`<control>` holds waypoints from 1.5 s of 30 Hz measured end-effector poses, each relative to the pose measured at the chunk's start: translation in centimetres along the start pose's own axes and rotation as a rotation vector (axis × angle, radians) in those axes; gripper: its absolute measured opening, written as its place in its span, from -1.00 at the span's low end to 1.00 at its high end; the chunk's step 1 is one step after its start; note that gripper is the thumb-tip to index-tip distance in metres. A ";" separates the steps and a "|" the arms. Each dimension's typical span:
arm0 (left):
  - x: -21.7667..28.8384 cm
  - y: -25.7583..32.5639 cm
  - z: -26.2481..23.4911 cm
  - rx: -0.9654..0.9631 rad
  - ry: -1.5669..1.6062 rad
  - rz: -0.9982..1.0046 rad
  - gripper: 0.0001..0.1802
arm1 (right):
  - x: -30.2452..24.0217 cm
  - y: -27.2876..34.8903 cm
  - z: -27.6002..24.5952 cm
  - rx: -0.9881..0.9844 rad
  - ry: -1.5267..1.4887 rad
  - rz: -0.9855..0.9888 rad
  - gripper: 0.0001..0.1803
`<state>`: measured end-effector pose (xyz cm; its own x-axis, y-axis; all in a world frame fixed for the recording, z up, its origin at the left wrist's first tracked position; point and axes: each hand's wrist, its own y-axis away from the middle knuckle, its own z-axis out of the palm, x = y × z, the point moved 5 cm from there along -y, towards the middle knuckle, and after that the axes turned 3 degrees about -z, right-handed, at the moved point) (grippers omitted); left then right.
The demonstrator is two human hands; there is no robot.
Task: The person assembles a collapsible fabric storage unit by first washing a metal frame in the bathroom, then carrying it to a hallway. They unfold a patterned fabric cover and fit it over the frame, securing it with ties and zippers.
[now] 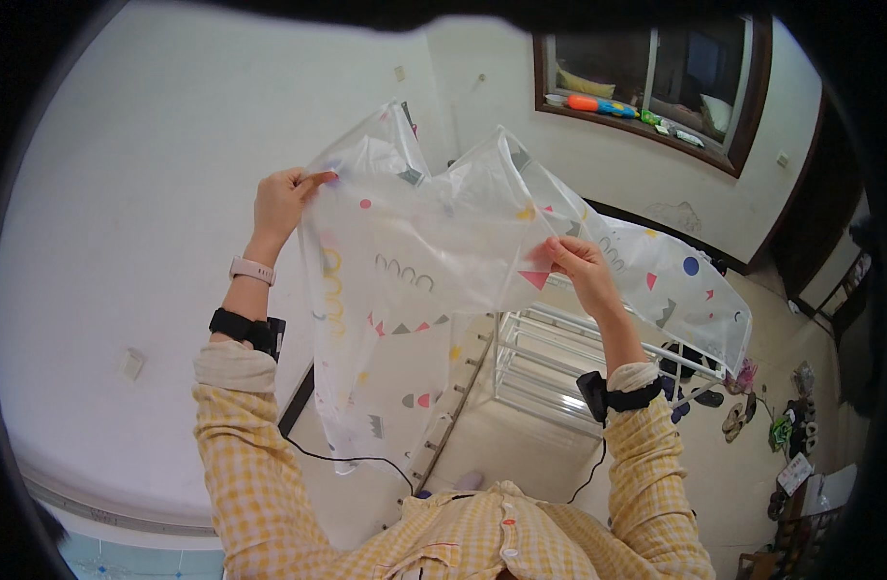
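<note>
Head view: left hand (281, 198) and right hand (581, 268), fingers pinched shut, hold translucent white plastic sheet with coloured shapes (434, 261) raised before white wall (125, 222), above white metal rack (550, 358). Advice: keep edges taut, level.

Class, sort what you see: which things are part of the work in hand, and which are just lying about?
In hand:
- translucent patterned plastic cover
- left hand
- right hand
- white metal rack

Lying about:
- shoes on the floor
- toys on the window sill

Bright, even room light, no hard shadows.
Fisheye bends edges, black rim round the frame; my plastic sheet (434, 251) glows pale w/ soft glare, far corner stuff blurry.
</note>
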<state>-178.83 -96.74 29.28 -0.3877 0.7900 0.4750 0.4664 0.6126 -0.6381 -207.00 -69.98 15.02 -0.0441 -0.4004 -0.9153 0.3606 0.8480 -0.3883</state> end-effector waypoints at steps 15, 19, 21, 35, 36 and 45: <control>-6.8 0.0 -1.2 -0.146 0.047 -0.172 -0.48 | -5.4 -1.7 11.8 -0.519 0.064 -0.297 -0.75; -8.3 0.5 -1.8 -0.159 0.195 -0.218 -0.46 | -5.5 -1.2 14.6 -0.575 0.032 -0.391 -0.73; -8.6 0.5 -2.5 -0.136 0.186 -0.222 -0.46 | -5.5 -0.9 15.6 -0.590 -0.010 -0.411 -0.73; -8.9 0.9 -4.5 -0.194 0.259 -0.234 -0.48 | 2.0 -4.8 8.7 -0.457 0.672 -0.242 -0.55; -8.8 0.9 -4.4 -0.188 0.290 -0.239 -0.49 | 3.9 -5.5 6.5 -0.410 0.748 -0.080 -0.54; -7.3 0.8 -4.6 -0.215 0.233 -0.196 -0.49 | 12.7 -6.6 -4.1 -0.006 0.574 0.334 -0.43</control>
<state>-171.97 -101.87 28.04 -0.3065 0.6267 0.7165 0.5672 0.7247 -0.3913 -213.74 -79.24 5.49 -0.4207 0.1316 -0.8976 0.4357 0.8971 -0.0727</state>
